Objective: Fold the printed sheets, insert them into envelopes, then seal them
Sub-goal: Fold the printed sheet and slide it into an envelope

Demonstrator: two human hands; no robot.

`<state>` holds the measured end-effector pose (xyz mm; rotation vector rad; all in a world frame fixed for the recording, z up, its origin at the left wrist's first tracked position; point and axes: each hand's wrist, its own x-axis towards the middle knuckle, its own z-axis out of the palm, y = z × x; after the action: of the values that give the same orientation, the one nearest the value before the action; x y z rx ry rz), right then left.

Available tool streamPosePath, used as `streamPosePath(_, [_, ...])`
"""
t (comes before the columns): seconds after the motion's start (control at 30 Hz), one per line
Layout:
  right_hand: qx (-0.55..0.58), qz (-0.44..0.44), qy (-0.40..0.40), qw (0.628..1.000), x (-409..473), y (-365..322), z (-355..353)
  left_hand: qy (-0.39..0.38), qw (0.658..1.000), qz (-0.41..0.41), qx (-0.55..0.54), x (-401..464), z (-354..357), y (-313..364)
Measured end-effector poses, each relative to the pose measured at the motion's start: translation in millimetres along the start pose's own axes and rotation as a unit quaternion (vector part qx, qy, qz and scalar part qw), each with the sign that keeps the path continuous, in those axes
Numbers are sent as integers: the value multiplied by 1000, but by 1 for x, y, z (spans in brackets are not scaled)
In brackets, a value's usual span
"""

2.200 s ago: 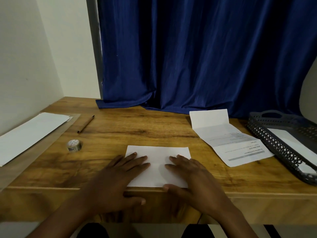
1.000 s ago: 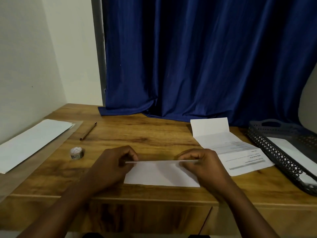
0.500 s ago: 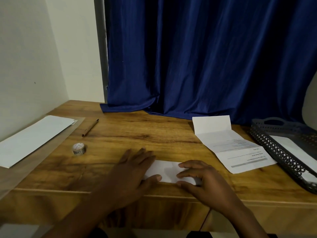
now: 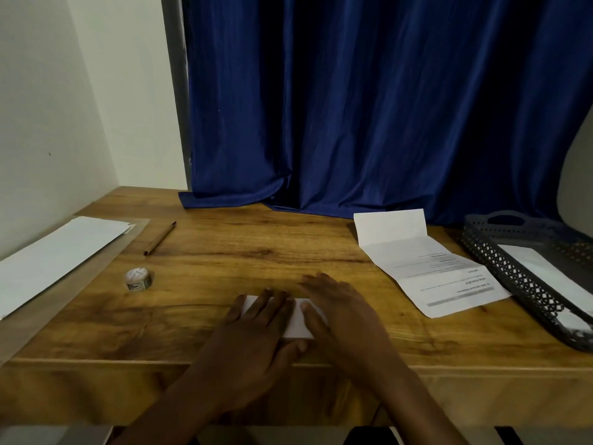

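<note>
Where the wooden desk (image 4: 288,252) meets its front edge, a folded sheet (image 4: 296,321) lies flat near the middle, mostly covered by both hands. The left hand (image 4: 256,329) presses on its left part with fingers straight and spread, the thumb at the sheet's near edge. The right hand (image 4: 343,313) lies flat on its right part, fingers extended, just beside the left. Toward the right edge a printed letter (image 4: 430,268) lies unfolded, creased in thirds, its far panel tilted up. A dark perforated tray (image 4: 519,284) at the right edge holds white paper. Near the left edge sit a small tape roll (image 4: 138,279), a brown pencil (image 4: 159,238), and white envelopes (image 4: 54,258). A blue curtain (image 4: 369,107) hangs onto the back edge.
</note>
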<state>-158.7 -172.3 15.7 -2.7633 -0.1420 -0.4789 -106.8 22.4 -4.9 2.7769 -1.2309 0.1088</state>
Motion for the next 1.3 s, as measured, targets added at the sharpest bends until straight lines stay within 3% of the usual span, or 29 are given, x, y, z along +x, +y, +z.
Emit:
streamPosePath(0.1, [-6,-8,-88,996,2,-22,21,-5,1000,17,13,-1,0,-1])
streamPosePath(0.27, [32,54,-125,990,-2,-18,26,1,1000,5,4,-3,3,-2])
streamPosePath(0.57, [-62,111,-135,983,-22,25,6,7,999,-48,13,-3,6,-6])
streamPosePath(0.87, [-93,115,-114,982,-22,28,13,-50,982,-183,-9,-14,-17,-11])
streamPosePath(1.0, [-94,112,-112,983,-23,29,14,9,995,-104,-10,1,-19,13])
streamPosePath(1.1, [-101,108,-120,982,-23,31,12,-2,999,-36,-30,12,-9,29])
streamPosePath(1.3, [-101,115,-110,982,-23,28,13,5,999,-29,-14,11,6,18])
